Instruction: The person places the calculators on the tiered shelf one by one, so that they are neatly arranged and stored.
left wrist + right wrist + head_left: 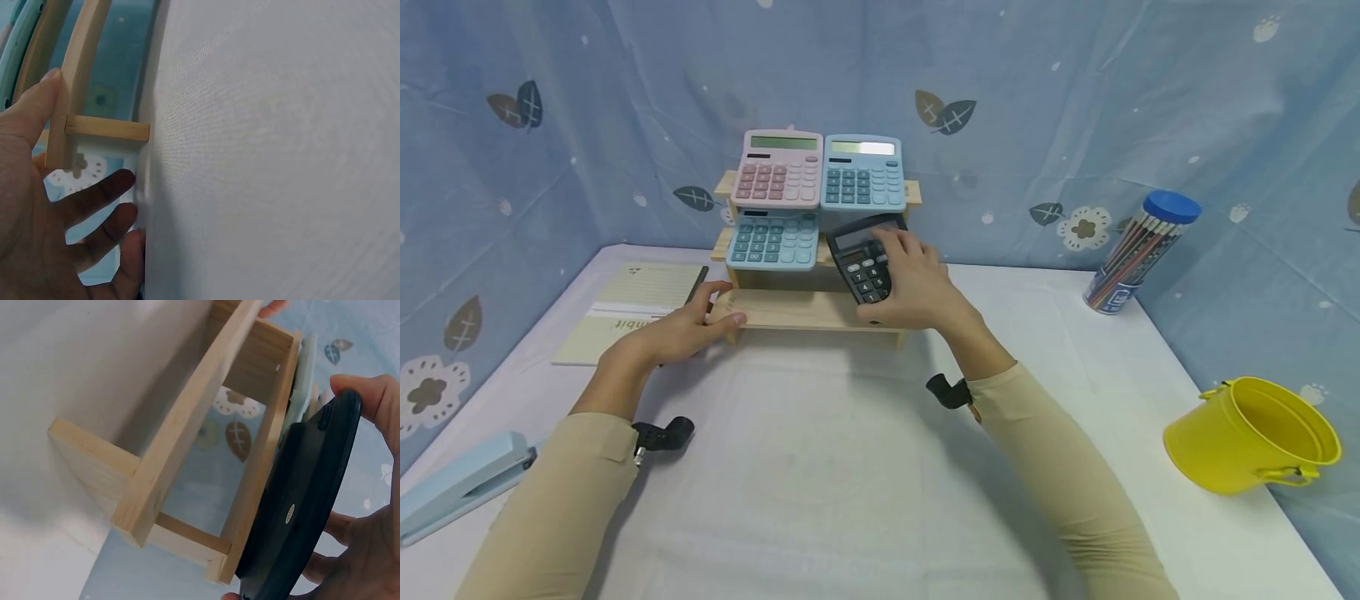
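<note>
A black calculator [867, 271] is tilted in my right hand [917, 287], which grips it by its right side and lower edge. In the right wrist view, the dark back of the calculator [300, 500] overlaps the middle step of a tiered wooden rack [181, 419]. My left hand [681, 329] holds the left end of the rack's lowest board [797, 308]. The left wrist view shows the thumb on that board and the other fingers spread beside it. A pink calculator [778, 171] and a blue calculator [863, 173] stand on the top step, another blue calculator [772, 242] on the middle one.
Left of the rack lies a notebook [632, 308], partly behind my left hand. A light blue stapler [467, 483] rests at the left edge. To the right stand a blue-lidded tube of pencils [1138, 250] and a yellow bucket [1232, 442]. Patterned blue cloth hangs behind.
</note>
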